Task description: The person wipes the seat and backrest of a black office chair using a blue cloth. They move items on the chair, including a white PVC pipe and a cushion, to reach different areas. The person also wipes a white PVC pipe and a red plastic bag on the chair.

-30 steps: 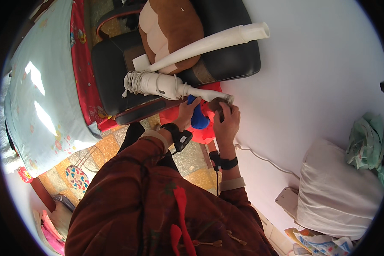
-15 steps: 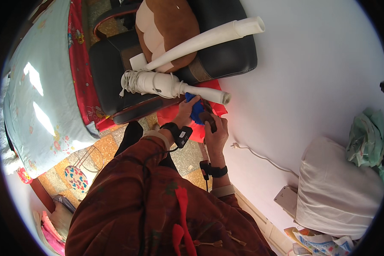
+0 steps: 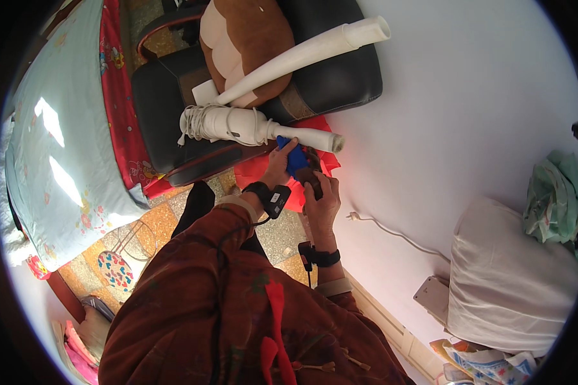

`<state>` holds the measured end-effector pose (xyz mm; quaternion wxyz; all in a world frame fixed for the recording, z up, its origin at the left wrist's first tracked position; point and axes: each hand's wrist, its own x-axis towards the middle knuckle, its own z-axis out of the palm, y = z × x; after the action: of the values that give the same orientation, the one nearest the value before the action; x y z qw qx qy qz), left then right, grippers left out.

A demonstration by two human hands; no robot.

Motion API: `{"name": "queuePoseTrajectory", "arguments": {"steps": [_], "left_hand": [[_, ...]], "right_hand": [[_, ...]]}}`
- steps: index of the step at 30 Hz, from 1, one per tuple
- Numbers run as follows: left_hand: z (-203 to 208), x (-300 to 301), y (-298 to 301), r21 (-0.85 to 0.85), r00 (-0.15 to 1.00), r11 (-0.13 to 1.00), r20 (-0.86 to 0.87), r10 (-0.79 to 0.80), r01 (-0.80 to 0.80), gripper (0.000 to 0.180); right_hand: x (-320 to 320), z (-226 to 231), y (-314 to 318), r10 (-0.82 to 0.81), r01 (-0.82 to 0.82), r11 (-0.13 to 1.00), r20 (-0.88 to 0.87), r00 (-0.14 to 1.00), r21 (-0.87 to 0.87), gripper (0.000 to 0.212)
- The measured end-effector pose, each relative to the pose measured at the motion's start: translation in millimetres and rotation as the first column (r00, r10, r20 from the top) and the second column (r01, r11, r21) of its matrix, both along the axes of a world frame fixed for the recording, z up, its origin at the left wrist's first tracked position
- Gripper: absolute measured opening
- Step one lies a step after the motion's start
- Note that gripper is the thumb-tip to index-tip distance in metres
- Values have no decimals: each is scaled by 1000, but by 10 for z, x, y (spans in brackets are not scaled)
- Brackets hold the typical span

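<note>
Ahead of me, beside the black chair's near edge, my two hands work close together. My left hand (image 3: 277, 168) is closed on a blue cloth (image 3: 291, 156), its thumb lying along the cloth's left side. Just to the right, my right hand (image 3: 321, 200) has its fingers wrapped round a dark brown object (image 3: 310, 178) touching the cloth; its kind I cannot make out. Beyond them, a white handheld vacuum cleaner (image 3: 228, 123) with its cord wound round it lies on the chair, its nozzle pointing right. Red fabric (image 3: 257, 168) shows beneath my hands.
A long white tube (image 3: 295, 61) and a brown-and-cream cushion (image 3: 253, 38) rest on the black chair (image 3: 347, 80). A bed with a pale blue cover (image 3: 77, 160) stands left, a white wall (image 3: 443, 115) right. A phone (image 3: 433, 297) lies by a pale pillow (image 3: 494, 282).
Both hands stay closed on the same things, shifting very slightly. The blue cloth now shows a flatter, broader face. The whole view has moved a little.
</note>
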<state>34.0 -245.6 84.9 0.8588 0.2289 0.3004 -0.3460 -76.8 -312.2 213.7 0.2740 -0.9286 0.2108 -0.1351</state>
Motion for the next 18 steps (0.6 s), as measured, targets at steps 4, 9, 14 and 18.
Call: {"name": "queuePoseTrajectory", "arguments": {"steps": [4, 9, 14, 18], "left_hand": [[27, -5, 11, -2, 1000, 1000, 12, 11, -11, 21], [26, 16, 6, 5, 1000, 1000, 19, 14, -14, 21], [16, -7, -3, -2, 999, 999, 32, 36, -36, 20], [30, 45, 50, 24, 998, 999, 47, -42, 41, 18]], "right_hand": [[-15, -24, 0, -7, 7, 1000, -8, 1000, 21, 35], [-29, -39, 3, -18, 19, 998, -19, 1000, 65, 36], [-14, -18, 7, -9, 9, 999, 3, 1000, 36, 35], [83, 73, 14, -52, 46, 997, 93, 994, 60, 34]]}}
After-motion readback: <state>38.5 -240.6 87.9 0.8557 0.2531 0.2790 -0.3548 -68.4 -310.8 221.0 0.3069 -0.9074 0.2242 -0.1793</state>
